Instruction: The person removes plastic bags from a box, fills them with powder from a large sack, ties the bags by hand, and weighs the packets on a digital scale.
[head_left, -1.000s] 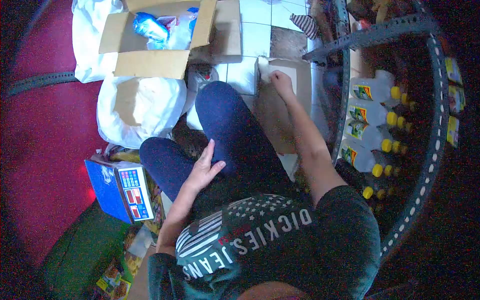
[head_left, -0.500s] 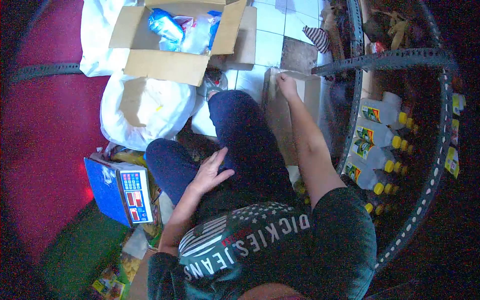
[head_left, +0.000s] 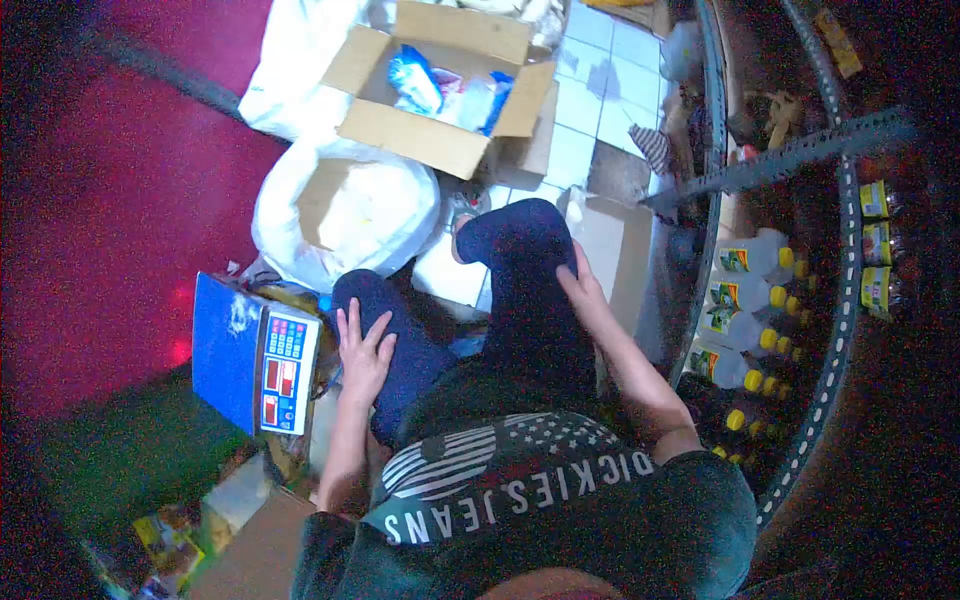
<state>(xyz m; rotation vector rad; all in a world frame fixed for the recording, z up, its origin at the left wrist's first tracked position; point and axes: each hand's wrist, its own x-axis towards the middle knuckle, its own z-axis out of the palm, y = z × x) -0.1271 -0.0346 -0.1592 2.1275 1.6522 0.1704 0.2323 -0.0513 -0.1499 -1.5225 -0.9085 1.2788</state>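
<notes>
Left hand (head_left: 366,362) on left knee (head_left: 362,287), fingers spread; right hand (head_left: 584,288) fingers, can't tell; leftward knee swing could jolt scale (head_left: 230,350).

Sitting with legs bent and parted. Resting the left hand (head_left: 365,367) palm down on the left thigh (head_left: 400,335), just behind the front edge of the left knee (head_left: 357,287), with fingers fanned and pointing forward. Supporting it with a bare left forearm (head_left: 346,450) that runs nearly straight ahead from the waist. Laying the right hand (head_left: 584,287) along the outer edge of the right thigh (head_left: 530,295), just behind the right knee (head_left: 542,225), with fingers extended forward, some hard to make out. Slanting the right forearm (head_left: 637,368) forward and inward from a bent elbow out to the side, below a short sleeve.
</notes>
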